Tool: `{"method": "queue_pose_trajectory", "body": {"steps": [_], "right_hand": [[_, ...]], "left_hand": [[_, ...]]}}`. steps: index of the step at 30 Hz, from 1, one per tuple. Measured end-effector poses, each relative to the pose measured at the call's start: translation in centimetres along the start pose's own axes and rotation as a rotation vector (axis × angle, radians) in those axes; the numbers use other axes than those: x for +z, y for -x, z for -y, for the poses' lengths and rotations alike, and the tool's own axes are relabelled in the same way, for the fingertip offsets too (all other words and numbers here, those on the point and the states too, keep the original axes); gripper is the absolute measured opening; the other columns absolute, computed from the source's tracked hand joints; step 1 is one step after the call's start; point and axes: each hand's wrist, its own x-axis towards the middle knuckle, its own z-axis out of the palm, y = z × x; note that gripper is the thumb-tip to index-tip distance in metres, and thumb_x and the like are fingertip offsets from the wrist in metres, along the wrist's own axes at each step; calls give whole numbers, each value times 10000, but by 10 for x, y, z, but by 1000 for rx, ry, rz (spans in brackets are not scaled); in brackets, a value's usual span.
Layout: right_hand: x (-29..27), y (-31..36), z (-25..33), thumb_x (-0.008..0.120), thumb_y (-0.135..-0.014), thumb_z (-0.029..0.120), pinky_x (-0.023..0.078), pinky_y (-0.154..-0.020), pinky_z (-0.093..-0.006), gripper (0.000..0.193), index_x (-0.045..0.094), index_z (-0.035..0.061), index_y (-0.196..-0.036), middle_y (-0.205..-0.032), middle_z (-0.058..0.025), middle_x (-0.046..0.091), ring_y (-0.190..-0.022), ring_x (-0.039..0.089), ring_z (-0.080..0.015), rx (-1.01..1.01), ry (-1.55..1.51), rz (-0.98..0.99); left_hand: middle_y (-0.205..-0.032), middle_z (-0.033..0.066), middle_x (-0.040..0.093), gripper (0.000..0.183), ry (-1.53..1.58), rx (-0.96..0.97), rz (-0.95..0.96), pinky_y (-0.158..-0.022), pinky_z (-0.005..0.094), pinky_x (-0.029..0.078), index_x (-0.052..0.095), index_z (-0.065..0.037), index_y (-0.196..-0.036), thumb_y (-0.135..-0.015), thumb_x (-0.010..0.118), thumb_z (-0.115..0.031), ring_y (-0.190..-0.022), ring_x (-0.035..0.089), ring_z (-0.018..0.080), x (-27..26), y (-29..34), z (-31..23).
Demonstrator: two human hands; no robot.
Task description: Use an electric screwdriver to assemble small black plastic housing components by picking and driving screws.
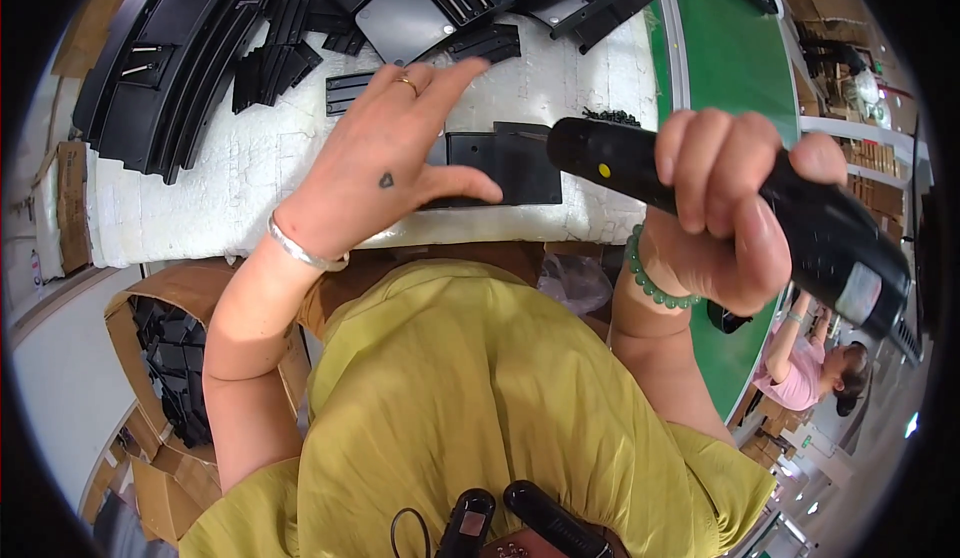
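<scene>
My right hand (735, 198) is wrapped round a black corded electric screwdriver (620, 165), raised at the right with its tip end pointing left. A thin bit seems to reach from that end toward a flat black plastic panel (520, 173) on the white padded surface. Over the panel's left side is my left hand (375, 158), its thumb and index finger stretched apart and nothing visible between them. Whether its fingertips touch the panel, I cannot tell. Just beyond this hand lies a black slotted strip (345, 90), partly covered by the fingers.
Black plastic panels (410, 18) pile up along the far side of the white padded surface (270, 168). A stack of long black parts (160, 78) stands at far left. Below it sits a cardboard box (130, 308) of black pieces. A person in pink (795, 373) is at far right, beyond a green surface (720, 158).
</scene>
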Motion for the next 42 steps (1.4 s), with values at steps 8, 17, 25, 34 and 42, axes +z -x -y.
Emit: {"method": "queue_pose_trajectory", "body": {"steps": [8,17,25,34,42], "right_hand": [[22,-6,-12,456,-729,73,366,-561,-304,432,425,87,-1159,-595,-2,378,-490,371,-115,178,46,-86],[35,-1,-21,532,-747,61,358,-533,-306,377,384,81,-1093,-624,-28,412,-503,382,-134,249,189,-49],[29,-11,-9,501,-736,80,363,-538,-290,400,409,112,-1123,-613,-9,414,-494,407,-118,142,66,96],[31,-13,13,522,-748,86,349,-533,-251,391,433,122,-1127,-600,36,430,-475,406,-81,118,100,143],[32,-11,28,553,-709,111,363,-538,-216,370,443,126,-1063,-583,64,452,-481,440,-46,78,111,89]], "left_hand": [[-864,134,571,488,39,-254,349,-726,364,428,545,-72,-1054,-694,722,-350,-841,536,311,7,7,10],[-944,117,617,459,104,-288,351,-799,382,432,549,-105,-1069,-712,707,-347,-914,549,318,10,6,14],[-909,111,615,459,138,-323,353,-789,373,424,569,-103,-1045,-681,728,-332,-900,540,315,8,8,10],[-810,39,605,217,-108,106,-66,-750,345,416,647,-56,-815,-639,742,-140,-877,523,253,-4,5,-9],[-745,30,644,105,294,78,-164,-694,313,468,677,-56,-750,-655,717,-81,-805,549,231,12,8,1]]}}
